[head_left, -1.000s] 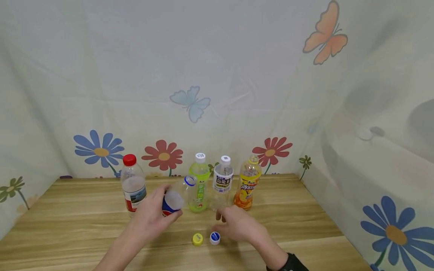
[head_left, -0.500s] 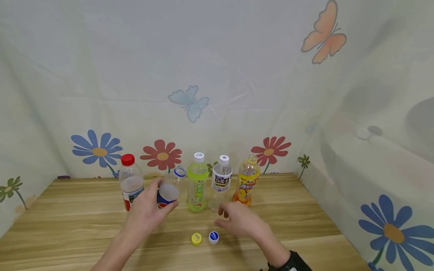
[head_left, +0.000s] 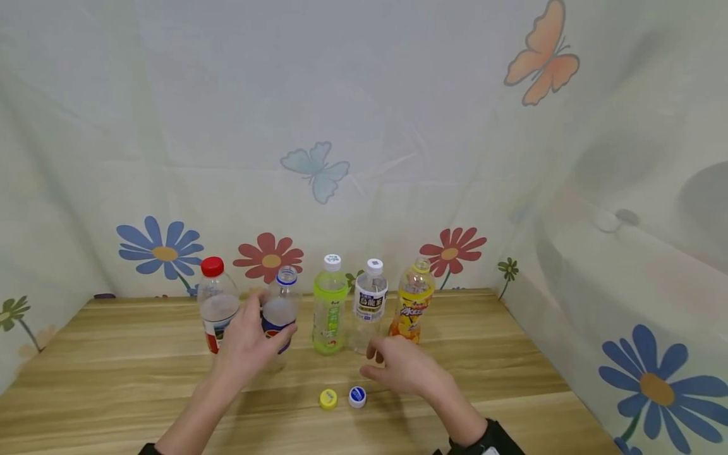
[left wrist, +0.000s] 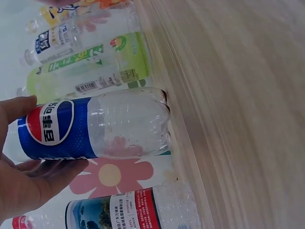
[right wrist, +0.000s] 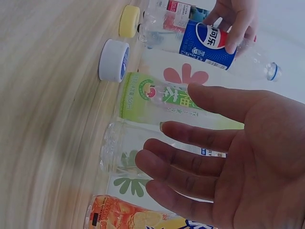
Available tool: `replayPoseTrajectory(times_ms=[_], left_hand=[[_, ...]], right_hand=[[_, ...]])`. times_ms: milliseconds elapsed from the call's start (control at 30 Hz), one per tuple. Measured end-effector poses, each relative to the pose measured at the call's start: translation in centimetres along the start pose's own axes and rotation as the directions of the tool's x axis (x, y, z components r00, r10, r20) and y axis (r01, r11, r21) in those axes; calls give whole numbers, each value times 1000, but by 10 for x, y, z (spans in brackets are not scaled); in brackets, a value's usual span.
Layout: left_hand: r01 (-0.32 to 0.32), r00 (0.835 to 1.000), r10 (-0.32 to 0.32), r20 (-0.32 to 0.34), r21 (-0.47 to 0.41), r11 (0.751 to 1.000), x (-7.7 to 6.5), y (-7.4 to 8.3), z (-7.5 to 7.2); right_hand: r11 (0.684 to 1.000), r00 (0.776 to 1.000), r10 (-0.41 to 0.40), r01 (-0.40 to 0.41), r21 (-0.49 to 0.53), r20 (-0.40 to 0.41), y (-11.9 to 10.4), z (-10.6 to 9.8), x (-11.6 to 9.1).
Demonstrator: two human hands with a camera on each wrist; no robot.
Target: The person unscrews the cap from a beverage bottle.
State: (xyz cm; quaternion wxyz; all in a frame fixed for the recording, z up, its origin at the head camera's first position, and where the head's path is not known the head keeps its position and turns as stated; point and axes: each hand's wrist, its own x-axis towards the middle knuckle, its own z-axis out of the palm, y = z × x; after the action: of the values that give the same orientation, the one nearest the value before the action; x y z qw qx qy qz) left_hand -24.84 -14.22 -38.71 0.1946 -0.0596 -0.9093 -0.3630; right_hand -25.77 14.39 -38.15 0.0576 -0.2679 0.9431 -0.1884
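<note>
My left hand (head_left: 247, 344) grips an uncapped clear Pepsi bottle (left wrist: 128, 121) round its blue label, thumb on one side and fingers on the other. In the head view the bottle stands upright between the red-capped bottle (head_left: 218, 309) and the green-labelled bottle (head_left: 330, 309). My right hand (head_left: 406, 366) hovers above the table with relaxed fingers and holds nothing. Near it lie a white cap with a blue top (head_left: 357, 397) and a yellow cap (head_left: 328, 399). Behind the right hand are a white-capped oolong tea bottle (head_left: 371, 303) and an uncapped orange-yellow bottle (head_left: 413, 300).
The bottles form a row towards the back of the wooden table (head_left: 142, 379). A pale cloth backdrop (head_left: 398, 126) with printed flowers and butterflies rises behind and at both sides.
My left hand has moved the Pepsi bottle left, away from the green-labelled bottle, and the bottle has gone from tilted to upright. The right hand has drawn slightly away from the caps.
</note>
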Motion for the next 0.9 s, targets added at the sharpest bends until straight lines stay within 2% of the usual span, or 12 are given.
replayPoseTrajectory(times_ms=[500, 700, 900], left_hand=[[84, 996, -84, 1, -67, 994, 13, -5, 4], [117, 993, -115, 21, -99, 988, 18, -8, 5], [121, 992, -117, 36, -146, 982, 22, -12, 6]], right_hand=[[1000, 1000, 6, -6, -7, -3, 0, 1, -1], [1000, 1000, 5, -5, -10, -7, 0, 0, -1], [1000, 1000, -9, 9, -21, -10, 0, -1, -1]])
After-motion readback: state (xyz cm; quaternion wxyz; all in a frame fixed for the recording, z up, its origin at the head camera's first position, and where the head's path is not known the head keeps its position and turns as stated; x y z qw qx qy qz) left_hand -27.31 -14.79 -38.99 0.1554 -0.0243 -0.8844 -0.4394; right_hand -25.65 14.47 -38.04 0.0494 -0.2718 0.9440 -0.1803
